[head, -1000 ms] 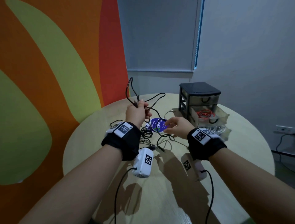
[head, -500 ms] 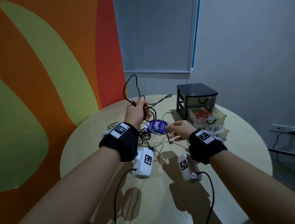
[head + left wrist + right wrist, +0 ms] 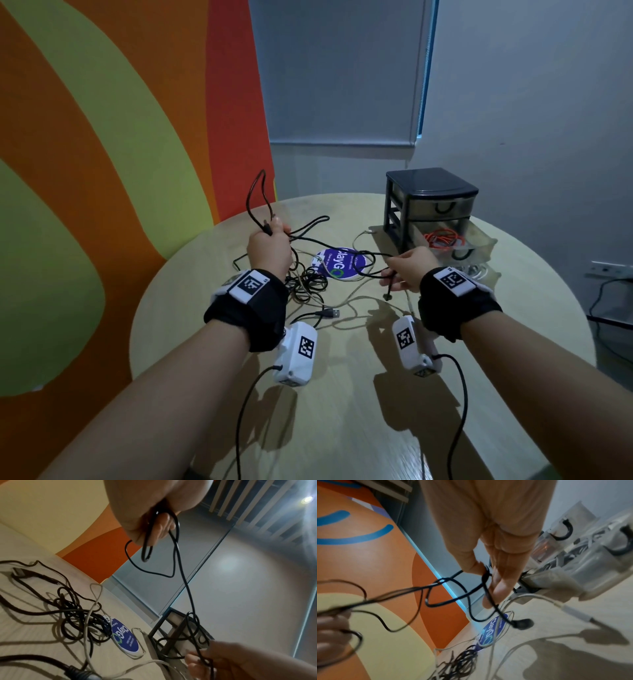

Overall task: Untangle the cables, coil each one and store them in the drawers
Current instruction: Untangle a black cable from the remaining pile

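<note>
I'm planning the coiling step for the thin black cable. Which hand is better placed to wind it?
Probably the right hand: it pinches the black cable near its free plug end and can bring it over, while the left hand already grips a bunch of gathered loops and serves as the anchor.

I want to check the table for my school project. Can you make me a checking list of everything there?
Surface: round pale wooden table.
Job's things: black drawer unit, middle drawer open with an orange cable; lowest drawer open with white cable.
Clutter: round blue sticker.
Hands: left hand grips loops of a thin black cable; right hand pinches its other end.
Cables: tangled black pile, white cable, USB plug.
Surroundings: orange-green wall, closed grey blind.
</note>
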Action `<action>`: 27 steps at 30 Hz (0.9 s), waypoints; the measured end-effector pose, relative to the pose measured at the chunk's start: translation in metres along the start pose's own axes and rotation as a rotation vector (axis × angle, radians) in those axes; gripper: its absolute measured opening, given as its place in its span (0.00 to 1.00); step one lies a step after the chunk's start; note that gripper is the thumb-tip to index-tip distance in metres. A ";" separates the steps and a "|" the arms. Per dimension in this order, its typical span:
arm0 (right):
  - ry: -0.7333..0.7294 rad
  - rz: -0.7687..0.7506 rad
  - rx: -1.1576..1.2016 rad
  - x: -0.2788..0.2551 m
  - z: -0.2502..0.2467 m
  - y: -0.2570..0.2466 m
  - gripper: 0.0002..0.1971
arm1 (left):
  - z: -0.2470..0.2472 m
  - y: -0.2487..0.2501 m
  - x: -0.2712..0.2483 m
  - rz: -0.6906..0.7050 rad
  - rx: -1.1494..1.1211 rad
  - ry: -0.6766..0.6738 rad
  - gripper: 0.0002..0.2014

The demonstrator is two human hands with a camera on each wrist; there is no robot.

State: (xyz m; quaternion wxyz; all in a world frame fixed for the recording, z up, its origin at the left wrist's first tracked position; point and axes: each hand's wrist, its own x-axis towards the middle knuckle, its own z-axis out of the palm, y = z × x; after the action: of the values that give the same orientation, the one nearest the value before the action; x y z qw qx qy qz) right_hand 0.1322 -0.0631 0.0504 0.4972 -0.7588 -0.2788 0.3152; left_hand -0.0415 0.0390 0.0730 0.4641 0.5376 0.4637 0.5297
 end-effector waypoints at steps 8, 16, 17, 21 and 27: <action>-0.147 0.055 0.388 -0.008 -0.004 -0.009 0.14 | 0.000 -0.028 0.013 -0.117 0.280 -0.012 0.13; -0.212 0.128 0.621 -0.019 0.004 -0.019 0.17 | 0.001 -0.038 0.000 -0.201 0.287 -0.168 0.32; -0.211 0.139 0.667 -0.020 0.007 -0.021 0.17 | 0.003 -0.035 -0.004 -0.157 0.344 -0.204 0.37; -0.203 0.144 0.688 -0.027 0.017 -0.026 0.18 | 0.011 -0.019 -0.022 0.026 0.679 -0.401 0.37; -0.247 0.119 0.609 -0.032 0.022 -0.032 0.17 | 0.017 -0.010 -0.038 0.099 0.619 -0.656 0.18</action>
State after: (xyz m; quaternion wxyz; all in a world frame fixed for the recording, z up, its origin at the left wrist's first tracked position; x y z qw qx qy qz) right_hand 0.0916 -0.0627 0.0794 0.6444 -0.5462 -0.1852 0.5022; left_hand -0.0249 0.0021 0.0580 0.3781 0.8118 0.4026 0.1894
